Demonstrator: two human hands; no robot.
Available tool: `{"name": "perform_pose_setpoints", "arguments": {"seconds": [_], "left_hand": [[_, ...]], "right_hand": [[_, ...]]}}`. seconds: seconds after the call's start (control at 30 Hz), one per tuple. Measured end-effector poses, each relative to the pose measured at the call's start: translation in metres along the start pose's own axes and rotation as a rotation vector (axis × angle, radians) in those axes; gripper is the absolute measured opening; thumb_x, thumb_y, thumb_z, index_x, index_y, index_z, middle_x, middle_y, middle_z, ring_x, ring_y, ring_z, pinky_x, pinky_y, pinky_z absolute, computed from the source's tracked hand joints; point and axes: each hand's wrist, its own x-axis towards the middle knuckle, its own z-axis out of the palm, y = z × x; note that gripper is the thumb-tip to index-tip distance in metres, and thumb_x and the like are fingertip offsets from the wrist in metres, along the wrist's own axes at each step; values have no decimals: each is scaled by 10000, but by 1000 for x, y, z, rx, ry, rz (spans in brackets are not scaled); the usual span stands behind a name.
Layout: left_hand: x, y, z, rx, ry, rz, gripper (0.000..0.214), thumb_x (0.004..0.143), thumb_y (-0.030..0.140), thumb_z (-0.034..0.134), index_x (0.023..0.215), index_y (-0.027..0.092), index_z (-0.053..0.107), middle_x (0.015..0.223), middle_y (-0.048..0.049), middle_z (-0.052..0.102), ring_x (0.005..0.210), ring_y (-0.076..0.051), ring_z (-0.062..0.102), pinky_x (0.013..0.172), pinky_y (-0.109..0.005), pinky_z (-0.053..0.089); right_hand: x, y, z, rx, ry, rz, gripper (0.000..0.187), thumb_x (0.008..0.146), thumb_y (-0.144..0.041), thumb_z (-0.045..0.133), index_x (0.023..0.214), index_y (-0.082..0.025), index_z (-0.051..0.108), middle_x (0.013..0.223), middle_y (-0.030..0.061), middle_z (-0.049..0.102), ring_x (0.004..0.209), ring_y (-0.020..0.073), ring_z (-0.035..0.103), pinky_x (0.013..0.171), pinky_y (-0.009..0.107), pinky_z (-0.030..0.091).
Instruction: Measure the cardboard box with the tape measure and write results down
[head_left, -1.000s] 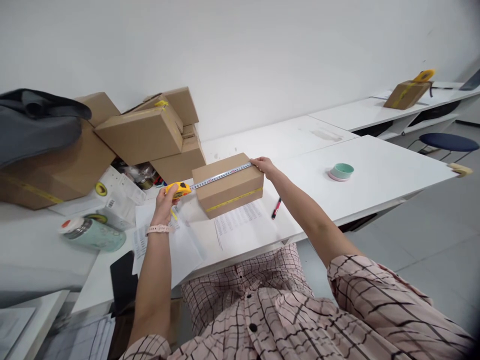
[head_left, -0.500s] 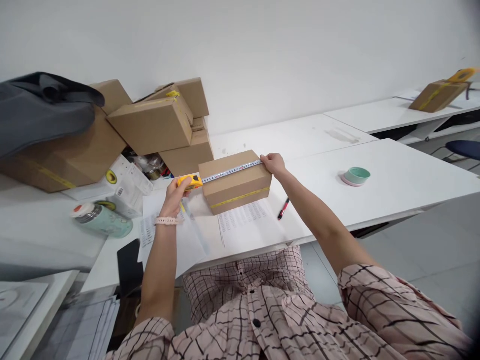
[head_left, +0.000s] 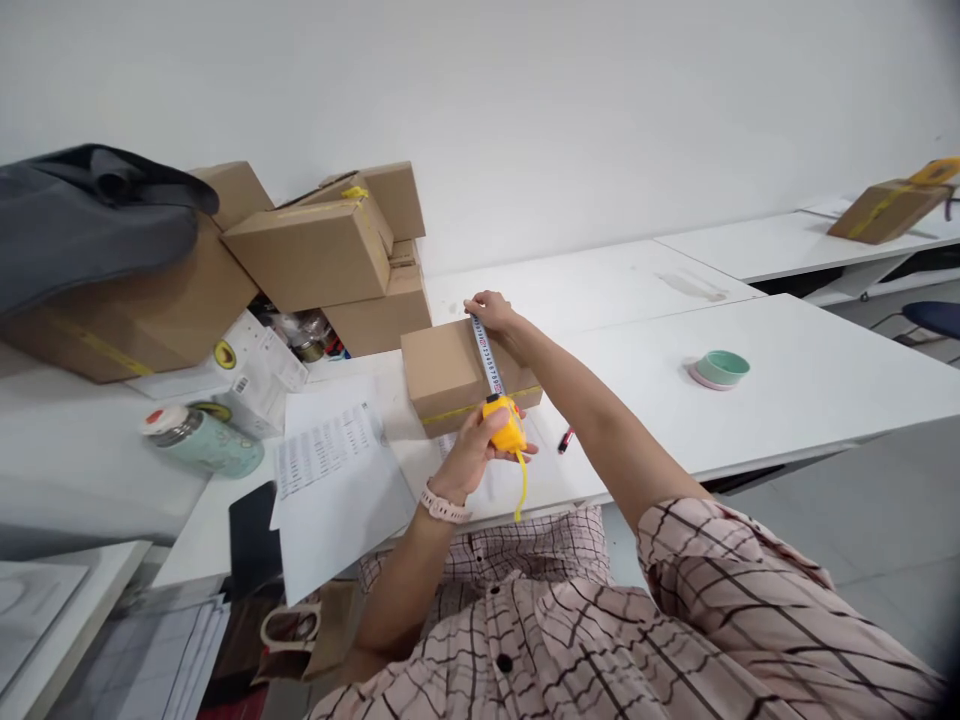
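My left hand (head_left: 471,452) is closed around the yellow case of a tape measure (head_left: 508,424), just in front of a brown cardboard box (head_left: 442,365). A yellow strap hangs from the case. The white blade (head_left: 487,362) runs out across the top of the box from front to back. At the far edge of the box, my right hand (head_left: 491,308) pinches the end of the blade. Yellow tape crosses the front side of the box, partly hidden by my left hand. Printed sheets (head_left: 330,450) lie on the white table, to the left and under the box.
A red and black pen (head_left: 565,440) lies right of the box, and a green bowl (head_left: 724,367) stands farther right. Stacked cardboard boxes (head_left: 307,250), a mint bottle (head_left: 206,440) and a dark bag (head_left: 90,225) crowd the left side. Another taped box (head_left: 874,215) sits far right.
The tape blade has turned from lying along the box's length to lying across its width. My left hand moved right to the front; my right hand moved left to the back edge.
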Motion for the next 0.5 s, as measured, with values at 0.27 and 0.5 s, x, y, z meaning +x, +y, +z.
{"name": "perform_pose_setpoints", "arguments": {"seconds": [0.27,0.5], "left_hand": [[15,4,4,-18,82,-28,606,694,618,773,1037,160,571,1057,-91,669,673,-219,748,628,-373,625],[16,-1,8,-30,106,-40,567,704,596,773,1013,168,566,1056,-82,659,683,-229,752,604,-355,616]], "right_hand": [[-3,1,7,-125,-39,14,337,966,-452,510,811,-200,671,933,113,723,964,275,618,1037,464,347],[-3,0,9,-169,-71,-12,322,966,-434,506,801,-201,656,898,82,722,897,244,625,1045,481,328]]}}
